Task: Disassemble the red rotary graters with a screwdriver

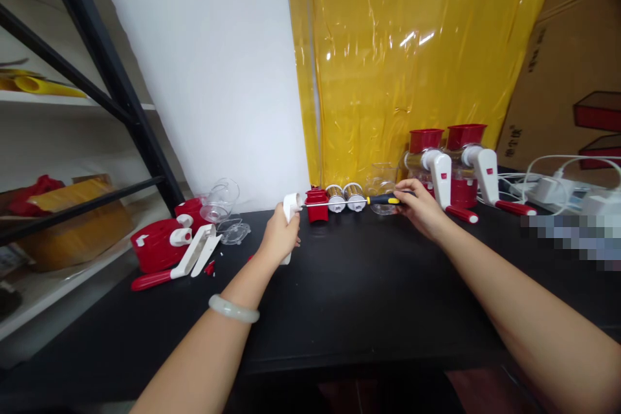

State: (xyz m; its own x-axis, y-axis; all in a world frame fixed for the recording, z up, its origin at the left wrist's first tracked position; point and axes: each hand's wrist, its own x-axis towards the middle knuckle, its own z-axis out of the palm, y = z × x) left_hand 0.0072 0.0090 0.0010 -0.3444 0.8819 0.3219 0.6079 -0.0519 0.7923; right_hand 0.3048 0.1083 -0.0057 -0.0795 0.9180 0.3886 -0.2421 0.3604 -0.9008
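My left hand point(281, 236) is wrapped round a white plastic crank arm point(292, 203), its round collar pointing right. A screwdriver point(383, 199) with a black and yellow handle is gripped in my right hand point(418, 206). Its long shaft lies level, and the tip is at the collar's opening; how deep it sits I cannot tell. Behind the shaft are a red hopper point(317, 207) and two metal grating drums point(355, 198). A clear plastic part point(383, 174) stands beyond the screwdriver handle.
At left on the black table point(339, 310) lie a red base point(158, 242), another white crank point(196, 251), small red bits point(209, 268) and clear parts point(223, 200). Two assembled rotary graters point(466, 168) stand at right, near white cables point(557, 171). A shelf rack point(111, 84) borders the left.
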